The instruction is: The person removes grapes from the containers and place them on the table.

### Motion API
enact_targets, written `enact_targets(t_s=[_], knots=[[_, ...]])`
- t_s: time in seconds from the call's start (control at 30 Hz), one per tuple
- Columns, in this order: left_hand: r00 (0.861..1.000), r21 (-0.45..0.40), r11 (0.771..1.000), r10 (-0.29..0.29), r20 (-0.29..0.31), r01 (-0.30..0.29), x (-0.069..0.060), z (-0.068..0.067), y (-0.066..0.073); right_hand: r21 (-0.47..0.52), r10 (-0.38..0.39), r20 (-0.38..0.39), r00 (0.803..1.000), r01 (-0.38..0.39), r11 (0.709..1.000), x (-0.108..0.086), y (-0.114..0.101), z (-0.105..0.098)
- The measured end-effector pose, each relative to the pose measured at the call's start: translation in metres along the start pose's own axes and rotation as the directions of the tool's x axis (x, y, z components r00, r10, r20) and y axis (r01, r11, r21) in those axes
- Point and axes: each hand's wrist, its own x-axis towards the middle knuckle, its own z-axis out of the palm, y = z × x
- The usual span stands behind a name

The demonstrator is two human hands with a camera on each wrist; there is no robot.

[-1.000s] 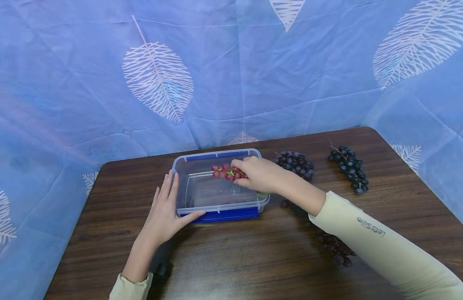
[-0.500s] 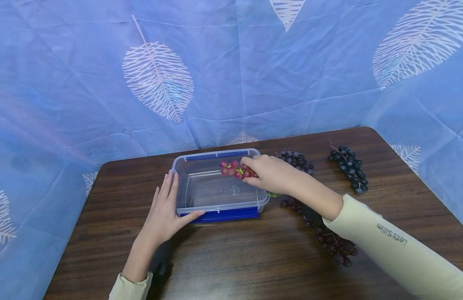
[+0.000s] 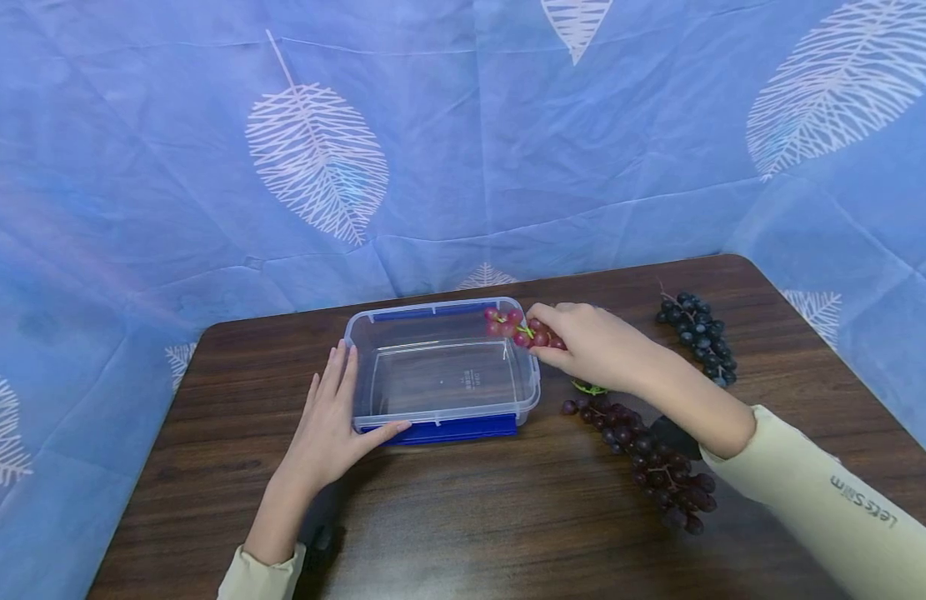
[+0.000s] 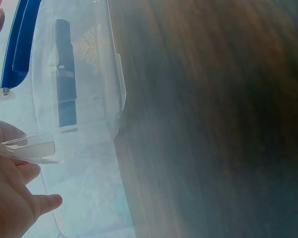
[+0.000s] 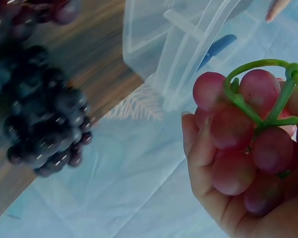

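My right hand (image 3: 598, 346) grips a bunch of red grapes (image 3: 508, 323) with a green stem, at the right rim of a clear plastic box (image 3: 440, 414) with blue clips. In the right wrist view the red grapes (image 5: 232, 171) lie in the curled fingers, the looped stem facing the camera. My left hand (image 3: 323, 425) rests against the box's left side with fairly straight fingers, its thumb along the front clip. The left wrist view shows the left hand (image 4: 12, 193) at a corner of the box (image 4: 89, 114). The box has no lid on, and nothing lies in it.
Dark purple grapes (image 3: 643, 454) lie right of the box on the wooden table (image 3: 463, 525). Black grapes (image 3: 698, 329) lie farther right. Another dark bunch (image 5: 44, 119), behind my right hand, shows in the right wrist view. A blue leaf-print cloth (image 3: 463, 167) hangs behind.
My right hand has moved right with the red grapes, from over the box's middle to its right rim. More of the purple grapes shows. The left hand and box have stayed put.
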Motion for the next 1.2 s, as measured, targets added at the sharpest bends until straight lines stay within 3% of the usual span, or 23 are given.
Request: enact_targets(t_s=[0.33,1.2], knots=[[1.000,0.003,1.000,-0.005,0.014,0.004,0.000,-0.001,0.000,0.001,0.043,-0.088,0.995,-0.043,0.999,-0.035,0.029,-0.006],[1.000,-0.008,1.000,0.002,0.003,-0.002,0.000,0.000,0.000,0.002,0.244,-0.113,0.963,-0.246,0.969,-0.099,0.088,0.003]])
